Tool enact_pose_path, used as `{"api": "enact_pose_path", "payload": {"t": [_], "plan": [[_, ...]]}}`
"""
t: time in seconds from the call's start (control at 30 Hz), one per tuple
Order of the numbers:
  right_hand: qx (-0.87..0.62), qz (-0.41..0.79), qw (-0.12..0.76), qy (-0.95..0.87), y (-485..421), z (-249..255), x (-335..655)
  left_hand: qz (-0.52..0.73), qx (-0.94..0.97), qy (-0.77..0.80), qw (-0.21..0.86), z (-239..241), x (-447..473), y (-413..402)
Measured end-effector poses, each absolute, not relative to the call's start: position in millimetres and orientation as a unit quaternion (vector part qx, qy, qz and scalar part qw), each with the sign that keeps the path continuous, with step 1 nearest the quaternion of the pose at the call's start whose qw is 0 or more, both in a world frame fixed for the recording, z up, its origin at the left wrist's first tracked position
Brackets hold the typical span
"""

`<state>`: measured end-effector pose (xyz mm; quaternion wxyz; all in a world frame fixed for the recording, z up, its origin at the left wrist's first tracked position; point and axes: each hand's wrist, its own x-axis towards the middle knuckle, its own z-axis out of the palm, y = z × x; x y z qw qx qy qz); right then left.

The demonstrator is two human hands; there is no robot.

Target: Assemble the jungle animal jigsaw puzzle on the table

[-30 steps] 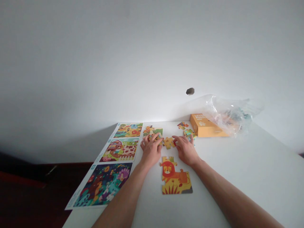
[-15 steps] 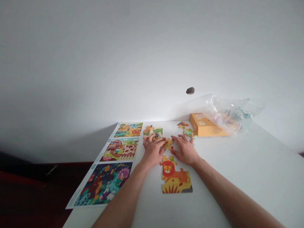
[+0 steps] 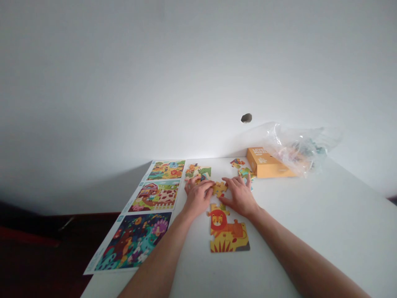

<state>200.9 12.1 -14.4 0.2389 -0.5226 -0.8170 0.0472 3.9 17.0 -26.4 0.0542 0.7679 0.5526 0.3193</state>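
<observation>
Contents of the white table [image 3: 313, 215], seen from beside the seated person:

1. Left hand [image 3: 197, 195]: palm down on the table, grip apart, fingers stretched flat and closed on nothing. The fingertips [image 3: 210, 184] touch the left edge of item 3.
2. Right hand [image 3: 240, 197]: palm down, grip likewise apart, fingers spread. The forefinger reaches the right edge of item 3 and the thumb points down toward item 4.
3. Small yellow cardboard jigsaw piece [image 3: 219, 188]: flat on the table, between the two hands and touched by both, just above item 4. Whether it is joined to item 4 cannot be told.
4. Part-built jigsaw block showing an orange lion on yellow ground [image 3: 228, 234]: flat on the table, below the hands and between the two forearms.
5. Small joined cluster of green and orange jigsaw pieces [image 3: 200, 170]: just beyond the left hand, partly hidden by its fingers.
6. Loose multicoloured jigsaw pieces [image 3: 238, 163]: beyond the right hand, beside item 7, with some half covered by the fingers.
7. Flat orange cardboard box [image 3: 266, 164]: at the far right of the table, its far end under item 8.
8. Crumpled clear plastic bag [image 3: 299, 148]: lies over the box, against the wall.
9. Three printed picture sheets in a column along the table's left edge: a savanna scene [image 3: 166, 169] farthest, a farm scene with a red barn [image 3: 155, 195] in the middle, and a dark jungle scene [image 3: 134, 240] nearest.
10. Plain white wall with one dark spot [image 3: 246, 118] above the box.
</observation>
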Motion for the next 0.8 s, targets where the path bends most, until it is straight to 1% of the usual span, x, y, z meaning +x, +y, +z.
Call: {"api": "enact_pose_path", "payload": {"t": [0.17,0.27,0.4,0.5,0.67,0.8], "plan": [[-0.513,0.058,0.267,-0.813,4,-1,202,0.426,0.709,0.559,0.058,-29,-2,26],[-0.462,0.085,0.277,-0.838,-12,9,201,0.445,0.698,0.558,0.058,-29,-6,28],[-0.340,0.166,0.227,-0.897,-37,13,196,0.439,0.707,0.552,0.053,-28,-6,27],[-0.284,0.200,0.190,-0.918,-48,12,189,0.447,0.702,0.552,0.056,-26,-6,27],[-0.246,0.205,0.156,-0.934,-49,11,185,0.459,0.706,0.538,0.032,-25,-7,26],[-0.237,0.206,0.150,-0.938,-47,9,187,0.475,0.713,0.516,0.021,-22,-5,24]]}}
